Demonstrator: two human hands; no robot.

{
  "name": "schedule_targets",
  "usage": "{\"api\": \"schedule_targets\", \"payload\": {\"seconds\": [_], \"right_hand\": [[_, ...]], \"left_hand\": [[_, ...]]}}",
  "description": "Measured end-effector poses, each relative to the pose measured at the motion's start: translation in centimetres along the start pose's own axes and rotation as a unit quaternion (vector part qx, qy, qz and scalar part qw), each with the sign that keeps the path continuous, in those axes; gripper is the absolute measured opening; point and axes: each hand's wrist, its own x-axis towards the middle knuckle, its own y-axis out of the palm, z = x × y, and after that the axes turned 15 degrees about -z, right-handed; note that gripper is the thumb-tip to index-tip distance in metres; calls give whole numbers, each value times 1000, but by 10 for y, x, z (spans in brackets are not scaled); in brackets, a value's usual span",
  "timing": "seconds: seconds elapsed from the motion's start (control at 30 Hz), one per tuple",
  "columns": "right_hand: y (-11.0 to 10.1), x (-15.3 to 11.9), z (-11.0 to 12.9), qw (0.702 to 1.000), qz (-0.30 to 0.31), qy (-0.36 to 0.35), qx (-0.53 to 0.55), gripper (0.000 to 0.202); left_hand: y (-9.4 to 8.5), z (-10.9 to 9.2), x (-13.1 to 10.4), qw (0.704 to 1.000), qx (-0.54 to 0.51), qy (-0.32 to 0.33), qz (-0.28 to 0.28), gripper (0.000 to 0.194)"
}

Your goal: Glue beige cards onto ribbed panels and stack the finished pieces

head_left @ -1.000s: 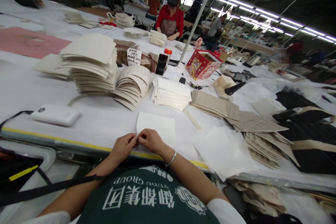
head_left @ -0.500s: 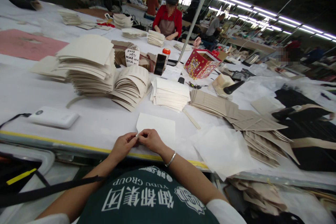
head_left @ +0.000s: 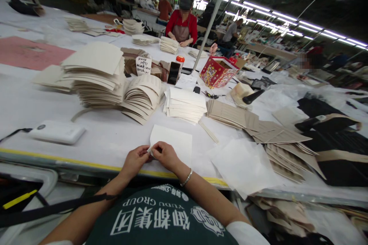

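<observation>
A white sheet (head_left: 175, 140) lies flat at the near edge of the table, its left corner between my two hands. My left hand (head_left: 138, 159) pinches at that corner, thumb and forefinger together. Right beside it, my right hand (head_left: 164, 154) is closed with its fingertips on the sheet's left edge and covers part of it. What exactly sits between the fingertips is too small to make out. Behind the sheet stands a stack of white sheets (head_left: 185, 104).
Tall stacks of beige pieces (head_left: 93, 59) stand at the left, near a white power bank (head_left: 57, 132). Tan pieces (head_left: 230, 114) and a thin translucent sheet (head_left: 241, 164) lie at the right. A red box (head_left: 217, 72), a phone (head_left: 173, 72) and a pole (head_left: 214, 19) stand farther back. A co-worker (head_left: 182, 23) works opposite.
My hands stay at the sheet's left corner, and the fingers shift only slightly. The whole view has tilted a little.
</observation>
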Motion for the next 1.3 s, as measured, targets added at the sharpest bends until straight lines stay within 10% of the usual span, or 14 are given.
{"api": "schedule_targets", "payload": {"seconds": [0.13,0.27,0.33,0.47,0.77,0.93,1.1,1.2,1.3], "right_hand": [[-10,-8,-6,982,-32,-129,-133,51],[-26,-5,-22,983,-88,-61,-151,29],[-38,1,-30,985,-137,9,-101,24],[-56,8,-44,965,-202,137,94,34],[-53,-9,-60,841,-227,287,398,42],[-59,-8,-67,803,-248,317,439,38],[-69,-3,-72,752,-379,335,424,37],[-85,1,-71,739,-462,304,386,41],[-103,3,-63,801,-495,200,270,40]], "left_hand": [[4,-6,1,1000,-9,-2,25,31],[4,-40,26,978,106,164,73,34],[4,-71,57,922,187,339,-27,35],[11,-139,141,713,366,580,-143,38],[51,-190,235,587,624,514,-35,25],[60,-210,225,564,625,540,-19,18],[20,-222,179,541,595,594,-38,31],[-14,-173,129,482,474,737,-15,31],[-30,-92,64,465,371,794,128,32]]}}
